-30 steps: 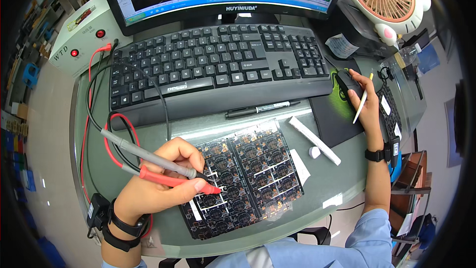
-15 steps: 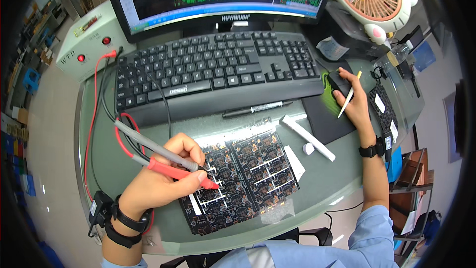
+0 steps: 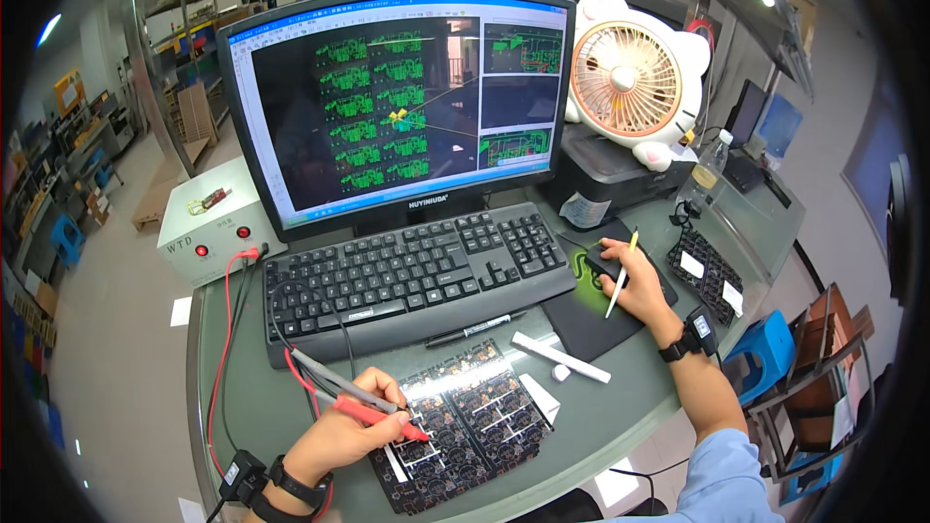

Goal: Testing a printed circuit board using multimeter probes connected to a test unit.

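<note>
My left hand [image 3: 341, 438] is closed around two test probes, a red probe [image 3: 368, 415] and a grey probe [image 3: 337, 384]. Their tips point down at a black circuit board panel [image 3: 475, 414] with rows of round parts, and the red tip appears to touch it. A narrow white strip [image 3: 395, 463] lies along the panel's left side. Over on the mouse pad [image 3: 605, 322], my right hand [image 3: 641, 289] grips a black computer mouse [image 3: 599, 260]. Between its fingers is a thin white pen-like stick [image 3: 616, 292] with a yellow end, slanting downward.
A keyboard [image 3: 417, 271] and a black marker [image 3: 475, 329] lie beyond the panel, below a monitor [image 3: 387, 116] showing green board layouts. Beside the panel is a white tube [image 3: 562, 356] with its cap [image 3: 560, 373]. A probe box [image 3: 218, 223], fan [image 3: 635, 77] and bottle [image 3: 710, 169] stand around.
The view has tilted up, bringing the whole monitor and room into sight. Both hands keep their holds, the left on the probes, the right on the mouse. A yellow marker shows on screen.
</note>
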The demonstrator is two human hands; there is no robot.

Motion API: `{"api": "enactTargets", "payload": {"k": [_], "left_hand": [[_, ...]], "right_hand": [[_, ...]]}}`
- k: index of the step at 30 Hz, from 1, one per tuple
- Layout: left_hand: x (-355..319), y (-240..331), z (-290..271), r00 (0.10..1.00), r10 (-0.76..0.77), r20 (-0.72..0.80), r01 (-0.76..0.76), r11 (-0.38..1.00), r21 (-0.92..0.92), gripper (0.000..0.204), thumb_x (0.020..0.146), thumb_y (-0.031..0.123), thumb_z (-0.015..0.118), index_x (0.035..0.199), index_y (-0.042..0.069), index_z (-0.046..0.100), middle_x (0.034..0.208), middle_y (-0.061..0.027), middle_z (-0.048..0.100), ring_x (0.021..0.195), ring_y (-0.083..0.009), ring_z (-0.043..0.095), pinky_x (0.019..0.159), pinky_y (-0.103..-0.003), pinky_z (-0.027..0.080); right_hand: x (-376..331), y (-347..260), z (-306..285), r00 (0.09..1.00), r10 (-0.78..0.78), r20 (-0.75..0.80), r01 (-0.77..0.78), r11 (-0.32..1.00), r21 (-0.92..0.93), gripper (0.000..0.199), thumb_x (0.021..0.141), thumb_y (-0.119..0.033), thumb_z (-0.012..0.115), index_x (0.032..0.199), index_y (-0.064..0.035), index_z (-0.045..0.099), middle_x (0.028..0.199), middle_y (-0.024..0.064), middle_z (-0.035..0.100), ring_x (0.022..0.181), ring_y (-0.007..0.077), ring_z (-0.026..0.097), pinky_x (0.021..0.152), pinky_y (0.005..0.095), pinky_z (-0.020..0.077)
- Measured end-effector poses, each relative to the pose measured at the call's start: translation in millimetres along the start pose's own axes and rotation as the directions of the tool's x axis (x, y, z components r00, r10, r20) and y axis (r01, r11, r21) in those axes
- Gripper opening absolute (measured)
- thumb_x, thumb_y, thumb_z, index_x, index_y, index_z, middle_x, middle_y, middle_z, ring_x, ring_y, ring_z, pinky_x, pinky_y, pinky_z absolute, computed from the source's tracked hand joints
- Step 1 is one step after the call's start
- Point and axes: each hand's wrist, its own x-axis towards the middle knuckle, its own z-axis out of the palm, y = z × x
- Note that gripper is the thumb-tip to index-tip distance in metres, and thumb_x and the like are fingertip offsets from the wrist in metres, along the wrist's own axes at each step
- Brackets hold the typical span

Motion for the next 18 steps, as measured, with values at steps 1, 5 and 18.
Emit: {"api": "enactTargets", "payload": {"k": [1, 5, 18], "left_hand": [[0.3, 0.1, 0.0, 1.000, 0.005, 0.000, -0.005, 1.000, 0.002, 0.024, 0.087, 0.012, 0.068, 0.098, 0.007, 0.047, 0.090, -0.0034, 0.055, 0.068, -0.0040, 0.055, 0.054, -0.019, 0.044], [2.7, -2.4, -2.8, 1.000, 0.014, -0.003, -0.014, 1.000, -0.008, 0.024, 0.087, 0.013, 0.068, 0.098, 0.007, 0.047, 0.091, -0.0038, 0.057, 0.071, -0.0056, 0.059, 0.054, -0.019, 0.045], [0.5, 1.4, -2.6, 0.999, -0.046, 0.008, 0.046, 0.999, 0.023, 0.022, 0.089, 0.015, 0.064, 0.100, 0.006, 0.048, 0.090, -0.0023, 0.056, 0.075, -0.0067, 0.061, 0.062, -0.021, 0.049]], "right_hand": [[0.0, -1.1, -0.8, 1.000, -0.003, -0.005, 0.003, 1.000, -0.001, 0.038, 0.071, -0.009, 0.072, 0.106, -0.0086, 0.058, 0.127, 0.0096, 0.059, 0.116, 0.0312, 0.056, 0.096, 0.0386, 0.0458], [2.5, -3.2, -0.1, 1.000, 0.011, 0.026, -0.012, 0.999, 0.051, 0.039, 0.071, -0.008, 0.072, 0.106, -0.0061, 0.057, 0.128, 0.0150, 0.058, 0.118, 0.0334, 0.054, 0.101, 0.0395, 0.0419], [1.4, 0.9, 2.4, 0.999, -0.033, 0.012, 0.033, 0.999, 0.008, 0.035, 0.072, -0.011, 0.075, 0.104, -0.0077, 0.061, 0.128, 0.0105, 0.058, 0.118, 0.0311, 0.055, 0.095, 0.0386, 0.0464]]}}
